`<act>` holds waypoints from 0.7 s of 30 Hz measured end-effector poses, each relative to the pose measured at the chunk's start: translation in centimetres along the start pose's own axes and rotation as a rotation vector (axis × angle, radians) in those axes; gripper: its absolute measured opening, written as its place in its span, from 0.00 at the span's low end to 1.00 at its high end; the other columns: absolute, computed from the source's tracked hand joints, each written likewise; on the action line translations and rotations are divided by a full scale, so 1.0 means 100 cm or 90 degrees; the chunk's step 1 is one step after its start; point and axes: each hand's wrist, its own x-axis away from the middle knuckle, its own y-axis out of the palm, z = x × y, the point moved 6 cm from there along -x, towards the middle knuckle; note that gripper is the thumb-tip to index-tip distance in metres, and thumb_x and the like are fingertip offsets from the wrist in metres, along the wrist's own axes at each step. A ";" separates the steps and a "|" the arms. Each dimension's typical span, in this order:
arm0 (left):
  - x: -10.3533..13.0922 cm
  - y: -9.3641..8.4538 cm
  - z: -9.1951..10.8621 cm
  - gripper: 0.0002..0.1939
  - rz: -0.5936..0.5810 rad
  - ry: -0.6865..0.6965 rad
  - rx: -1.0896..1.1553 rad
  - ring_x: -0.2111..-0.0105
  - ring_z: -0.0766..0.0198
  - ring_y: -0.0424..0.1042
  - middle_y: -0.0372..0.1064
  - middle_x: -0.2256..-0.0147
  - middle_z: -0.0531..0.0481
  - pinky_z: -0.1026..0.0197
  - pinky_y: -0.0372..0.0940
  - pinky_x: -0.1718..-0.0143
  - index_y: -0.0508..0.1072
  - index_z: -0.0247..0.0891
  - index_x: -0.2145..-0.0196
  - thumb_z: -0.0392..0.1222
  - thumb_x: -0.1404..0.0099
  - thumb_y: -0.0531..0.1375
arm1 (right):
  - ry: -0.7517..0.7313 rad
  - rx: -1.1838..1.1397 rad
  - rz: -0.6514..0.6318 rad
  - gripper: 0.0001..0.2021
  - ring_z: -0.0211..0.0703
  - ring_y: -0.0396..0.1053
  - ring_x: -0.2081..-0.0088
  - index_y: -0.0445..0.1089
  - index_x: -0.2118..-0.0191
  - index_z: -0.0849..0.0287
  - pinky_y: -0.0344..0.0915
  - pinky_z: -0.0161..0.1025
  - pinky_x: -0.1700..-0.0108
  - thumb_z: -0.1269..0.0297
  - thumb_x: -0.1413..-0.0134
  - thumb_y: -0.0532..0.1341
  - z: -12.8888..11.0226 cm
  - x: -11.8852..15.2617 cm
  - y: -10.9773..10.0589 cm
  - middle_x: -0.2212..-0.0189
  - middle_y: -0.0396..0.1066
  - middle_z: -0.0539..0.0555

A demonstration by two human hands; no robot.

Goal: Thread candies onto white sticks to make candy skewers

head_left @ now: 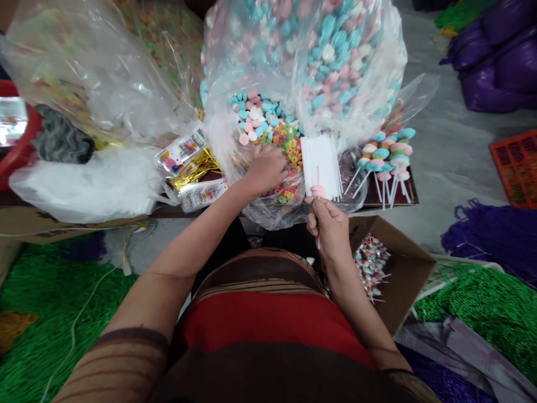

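My left hand [267,168] reaches into a heap of small ring-shaped candies [291,148] in red, orange, yellow and green. Its fingers are curled down, and what they grip is hidden. Beyond the heap lie blue, pink and white candies [258,116] at the mouth of a clear bag. In my right hand [329,224], a thin white lollipop stick is pinched between thumb and fingers, with a pink candy [318,191] threaded on it and the bare tip standing above. Just behind it is a stack of white sticks [321,157].
Finished candy skewers [388,154] lie at the bench's right end. A cardboard box [405,274] below holds wrapped ones. Large candy bags [348,61] fill the back. Gold ties [195,169] and printed packets [201,195] lie left. An orange crate [516,168] stands on the floor.
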 end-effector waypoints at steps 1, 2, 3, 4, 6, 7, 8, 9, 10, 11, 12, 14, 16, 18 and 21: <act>0.000 0.000 0.000 0.10 -0.010 -0.006 -0.003 0.44 0.40 0.65 0.73 0.53 0.36 0.38 0.52 0.38 0.81 0.33 0.63 0.41 0.32 0.61 | 0.002 -0.005 0.003 0.21 0.30 0.48 0.85 0.74 0.65 0.56 0.43 0.32 0.82 0.41 0.42 0.67 0.001 0.000 0.000 0.86 0.57 0.40; 0.000 0.000 0.001 0.10 -0.020 -0.008 -0.005 0.44 0.40 0.65 0.73 0.53 0.35 0.39 0.52 0.38 0.81 0.33 0.64 0.41 0.32 0.61 | 0.005 -0.010 0.004 0.21 0.30 0.48 0.85 0.74 0.66 0.56 0.43 0.32 0.82 0.41 0.43 0.68 0.001 0.000 0.000 0.86 0.58 0.40; 0.000 0.000 0.002 0.11 -0.027 -0.007 -0.006 0.44 0.40 0.65 0.73 0.53 0.35 0.39 0.52 0.39 0.82 0.33 0.64 0.40 0.31 0.60 | 0.007 -0.016 0.004 0.21 0.30 0.48 0.85 0.74 0.66 0.57 0.43 0.32 0.82 0.42 0.44 0.69 0.002 0.000 0.001 0.87 0.58 0.40; 0.000 0.000 0.003 0.12 -0.030 -0.001 -0.007 0.45 0.41 0.65 0.73 0.54 0.35 0.39 0.53 0.40 0.82 0.33 0.63 0.40 0.31 0.59 | 0.008 -0.021 0.002 0.21 0.29 0.48 0.85 0.73 0.67 0.57 0.43 0.32 0.82 0.42 0.45 0.69 0.002 0.000 0.002 0.87 0.58 0.40; -0.001 0.002 0.006 0.12 -0.031 0.019 -0.008 0.47 0.43 0.65 0.74 0.55 0.37 0.40 0.55 0.42 0.82 0.35 0.63 0.41 0.31 0.59 | 0.008 -0.026 -0.004 0.21 0.29 0.48 0.85 0.73 0.68 0.57 0.42 0.32 0.82 0.42 0.46 0.70 0.002 0.000 0.006 0.87 0.58 0.40; -0.002 0.003 0.006 0.12 -0.028 0.027 -0.009 0.47 0.44 0.66 0.74 0.55 0.37 0.41 0.56 0.43 0.82 0.35 0.63 0.41 0.32 0.59 | 0.007 -0.025 -0.007 0.21 0.29 0.48 0.85 0.73 0.68 0.57 0.42 0.32 0.82 0.42 0.46 0.69 0.001 0.000 0.007 0.87 0.58 0.40; -0.003 0.004 0.006 0.11 -0.023 0.030 -0.010 0.47 0.44 0.66 0.75 0.56 0.38 0.41 0.57 0.44 0.82 0.35 0.63 0.41 0.33 0.60 | 0.006 -0.023 -0.008 0.21 0.29 0.48 0.85 0.74 0.67 0.57 0.42 0.31 0.82 0.42 0.46 0.69 0.001 0.000 0.008 0.87 0.58 0.40; -0.003 0.005 0.006 0.10 -0.017 0.028 -0.008 0.48 0.44 0.66 0.75 0.56 0.38 0.41 0.57 0.44 0.82 0.35 0.63 0.41 0.34 0.61 | 0.005 -0.020 -0.008 0.21 0.29 0.48 0.85 0.74 0.67 0.57 0.42 0.32 0.82 0.42 0.46 0.69 0.001 0.000 0.008 0.87 0.58 0.40; -0.004 0.006 0.004 0.09 -0.009 0.021 -0.002 0.48 0.45 0.66 0.75 0.56 0.38 0.41 0.57 0.44 0.82 0.35 0.64 0.40 0.35 0.61 | 0.005 -0.017 -0.006 0.21 0.30 0.48 0.85 0.74 0.67 0.57 0.43 0.32 0.82 0.42 0.45 0.69 0.001 0.000 0.007 0.87 0.58 0.40; -0.004 0.005 0.001 0.08 0.004 0.011 0.011 0.48 0.45 0.67 0.75 0.56 0.38 0.41 0.58 0.43 0.81 0.35 0.65 0.40 0.36 0.62 | 0.005 -0.013 -0.003 0.21 0.30 0.48 0.85 0.74 0.66 0.57 0.43 0.32 0.82 0.42 0.45 0.69 0.001 0.001 0.006 0.87 0.58 0.40; -0.004 0.003 -0.002 0.08 0.021 0.000 0.036 0.49 0.46 0.68 0.76 0.57 0.38 0.42 0.58 0.43 0.81 0.35 0.65 0.39 0.37 0.62 | 0.004 -0.009 -0.001 0.21 0.30 0.48 0.85 0.74 0.66 0.57 0.43 0.32 0.82 0.42 0.45 0.68 0.001 0.001 0.004 0.87 0.58 0.40; -0.002 -0.003 -0.010 0.07 0.067 -0.020 0.130 0.51 0.50 0.70 0.76 0.58 0.41 0.45 0.60 0.42 0.80 0.37 0.66 0.39 0.37 0.61 | 0.002 0.003 0.000 0.21 0.30 0.48 0.85 0.74 0.66 0.57 0.43 0.32 0.82 0.41 0.44 0.67 0.002 0.002 0.001 0.87 0.58 0.40; 0.002 -0.010 -0.019 0.08 0.111 -0.051 0.282 0.53 0.55 0.72 0.77 0.58 0.44 0.51 0.64 0.43 0.80 0.37 0.64 0.40 0.36 0.60 | -0.003 0.031 -0.014 0.21 0.30 0.47 0.86 0.74 0.67 0.56 0.42 0.32 0.82 0.41 0.42 0.66 0.000 0.002 0.002 0.87 0.58 0.41; 0.008 -0.012 -0.027 0.09 0.121 -0.101 0.465 0.55 0.59 0.73 0.78 0.59 0.47 0.56 0.67 0.48 0.79 0.37 0.63 0.43 0.35 0.60 | -0.015 0.069 -0.042 0.21 0.30 0.47 0.86 0.72 0.69 0.56 0.42 0.32 0.82 0.41 0.41 0.65 -0.004 0.001 0.008 0.88 0.59 0.41; 0.017 -0.008 -0.029 0.11 0.098 -0.162 0.682 0.58 0.62 0.74 0.76 0.62 0.51 0.59 0.69 0.55 0.77 0.38 0.64 0.47 0.34 0.60 | -0.048 0.115 -0.087 0.23 0.32 0.48 0.85 0.69 0.73 0.55 0.43 0.33 0.82 0.39 0.40 0.65 -0.013 -0.003 0.022 0.88 0.57 0.42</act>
